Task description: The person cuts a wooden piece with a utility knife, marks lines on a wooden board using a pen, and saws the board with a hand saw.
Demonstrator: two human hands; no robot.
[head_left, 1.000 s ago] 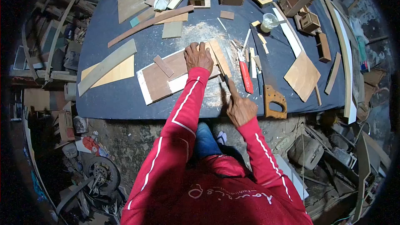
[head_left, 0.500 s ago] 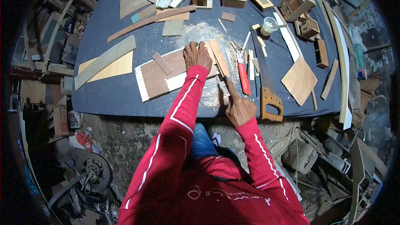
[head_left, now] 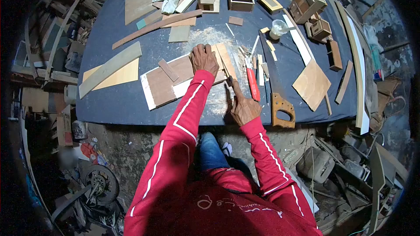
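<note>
My left hand (head_left: 204, 59) presses down with bent fingers on the right part of a brown wooden board (head_left: 158, 83) that has white patches. A small wooden strip (head_left: 169, 70) lies loose on this board. Just right of my left hand, a light wooden strip (head_left: 225, 59) slants across the board's end. My right hand (head_left: 246, 110) is closed round a slim dark-tipped tool (head_left: 230, 80), index finger stretched along it. Its tip is at the near end of the light strip; most of the tool is hidden in the hand, so its kind is unclear.
Right of my right hand lie red-handled pliers (head_left: 252, 84) and a handsaw (head_left: 283, 110). A plastic cup (head_left: 278, 29) stands farther back. Small wooden boxes (head_left: 241, 1), a plywood square (head_left: 311, 85) and a long curved strip (head_left: 155, 29) lie about. Sawdust covers the middle.
My right hand has moved slightly left with the tool, now closer to the board's end. My left hand still presses on the board; the whole view has shifted a little.
</note>
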